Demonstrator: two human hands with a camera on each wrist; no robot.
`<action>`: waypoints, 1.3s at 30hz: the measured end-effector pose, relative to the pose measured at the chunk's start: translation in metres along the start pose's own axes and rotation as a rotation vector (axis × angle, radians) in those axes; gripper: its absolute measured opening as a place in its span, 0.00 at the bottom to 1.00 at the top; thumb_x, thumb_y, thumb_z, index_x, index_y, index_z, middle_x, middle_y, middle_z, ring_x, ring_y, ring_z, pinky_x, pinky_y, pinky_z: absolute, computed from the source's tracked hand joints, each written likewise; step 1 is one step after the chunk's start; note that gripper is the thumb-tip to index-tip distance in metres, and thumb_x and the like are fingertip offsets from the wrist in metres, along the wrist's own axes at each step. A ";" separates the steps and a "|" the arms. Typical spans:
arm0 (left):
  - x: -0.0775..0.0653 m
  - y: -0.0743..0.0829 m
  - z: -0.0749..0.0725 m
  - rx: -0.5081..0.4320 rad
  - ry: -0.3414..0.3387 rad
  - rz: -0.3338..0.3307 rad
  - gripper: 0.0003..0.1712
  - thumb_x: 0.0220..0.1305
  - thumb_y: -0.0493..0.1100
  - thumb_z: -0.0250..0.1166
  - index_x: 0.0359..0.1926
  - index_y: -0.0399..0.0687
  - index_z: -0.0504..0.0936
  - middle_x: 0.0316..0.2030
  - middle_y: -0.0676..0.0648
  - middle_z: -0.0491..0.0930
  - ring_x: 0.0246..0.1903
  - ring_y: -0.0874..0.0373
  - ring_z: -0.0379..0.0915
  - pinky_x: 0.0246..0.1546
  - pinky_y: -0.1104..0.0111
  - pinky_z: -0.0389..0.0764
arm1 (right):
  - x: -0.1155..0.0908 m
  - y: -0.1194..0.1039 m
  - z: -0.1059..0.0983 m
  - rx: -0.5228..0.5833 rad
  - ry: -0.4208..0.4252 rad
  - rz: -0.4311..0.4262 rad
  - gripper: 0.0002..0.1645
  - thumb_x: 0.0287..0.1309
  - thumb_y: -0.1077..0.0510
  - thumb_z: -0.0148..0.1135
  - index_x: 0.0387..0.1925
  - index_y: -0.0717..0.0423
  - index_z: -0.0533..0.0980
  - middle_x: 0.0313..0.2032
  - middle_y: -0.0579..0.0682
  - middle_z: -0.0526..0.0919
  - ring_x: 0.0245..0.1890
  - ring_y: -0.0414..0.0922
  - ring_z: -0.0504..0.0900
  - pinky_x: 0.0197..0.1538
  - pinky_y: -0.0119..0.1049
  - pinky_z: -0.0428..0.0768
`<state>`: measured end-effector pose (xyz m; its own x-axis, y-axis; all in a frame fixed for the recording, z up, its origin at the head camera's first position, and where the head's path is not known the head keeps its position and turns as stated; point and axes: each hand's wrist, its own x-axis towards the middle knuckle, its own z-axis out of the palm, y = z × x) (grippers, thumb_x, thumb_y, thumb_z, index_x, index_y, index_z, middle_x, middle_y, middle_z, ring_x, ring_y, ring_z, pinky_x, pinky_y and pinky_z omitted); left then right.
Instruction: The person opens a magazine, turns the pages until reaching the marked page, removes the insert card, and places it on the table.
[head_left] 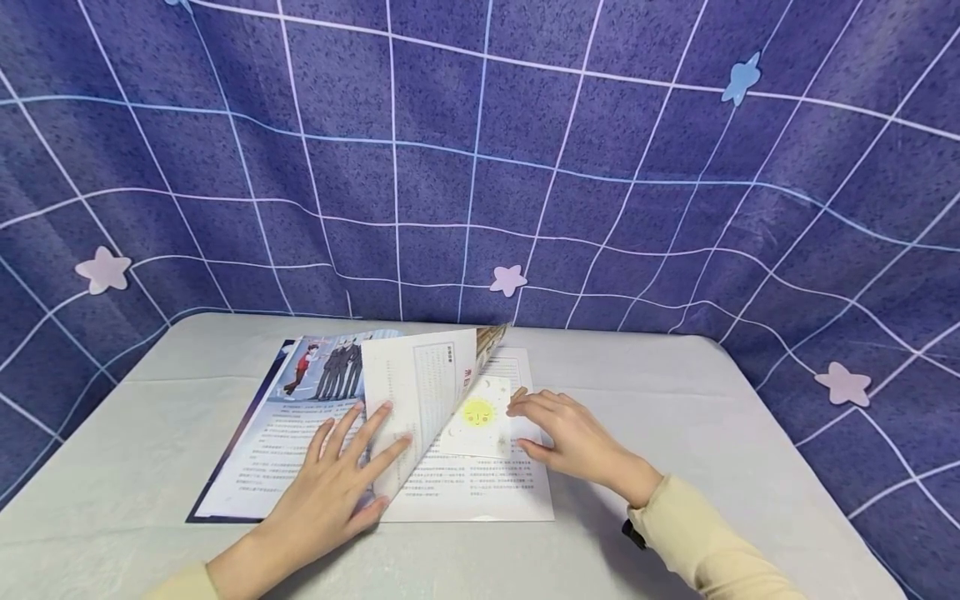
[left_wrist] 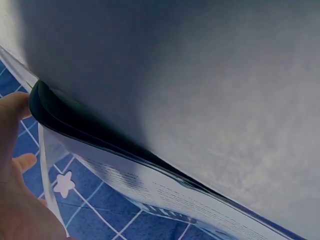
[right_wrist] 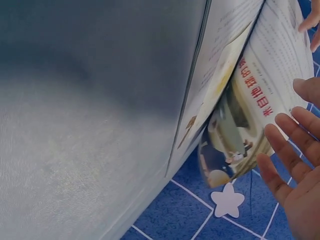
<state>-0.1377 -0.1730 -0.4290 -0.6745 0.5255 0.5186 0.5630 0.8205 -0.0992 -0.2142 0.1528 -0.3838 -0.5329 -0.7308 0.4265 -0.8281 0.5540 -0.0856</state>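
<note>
A magazine (head_left: 510, 498) lies open, with one page (head_left: 397, 367) standing raised near its middle. On the right-hand page rests a white card (head_left: 459, 442) with a yellow smiling sun, partly behind the raised page. A small brown bow-like piece (head_left: 520, 393) is at the card's right edge; in the right wrist view this brown piece (right_wrist: 187, 130) lies flat. My left hand (head_left: 337, 467) spreads its fingers over the left side and the raised page, thumb at the lower edge. My right hand (head_left: 573, 433) has fingertips beside the card's right edge, thumb apart; contact is unclear.
The magazine lies on a pale cloth-covered table (head_left: 660, 383). Behind and beside it hangs a blue-purple curtain (head_left: 420, 192) with a line grid and several stars. A dark strap (head_left: 633, 534) is at my right wrist.
</note>
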 end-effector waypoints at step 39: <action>-0.006 -0.003 0.006 0.020 -0.028 0.050 0.33 0.51 0.62 0.58 0.56 0.51 0.73 0.62 0.39 0.65 0.55 0.40 0.66 0.55 0.45 0.58 | 0.024 0.043 0.020 0.100 -0.107 0.070 0.15 0.47 0.61 0.64 0.40 0.58 0.78 0.41 0.50 0.82 0.44 0.47 0.79 0.51 0.42 0.75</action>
<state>-0.1381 -0.1769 -0.4365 -0.6589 0.5717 0.4889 0.5869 0.7972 -0.1412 -0.2654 0.1511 -0.3954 -0.6013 -0.7326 0.3188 -0.7984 0.5667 -0.2037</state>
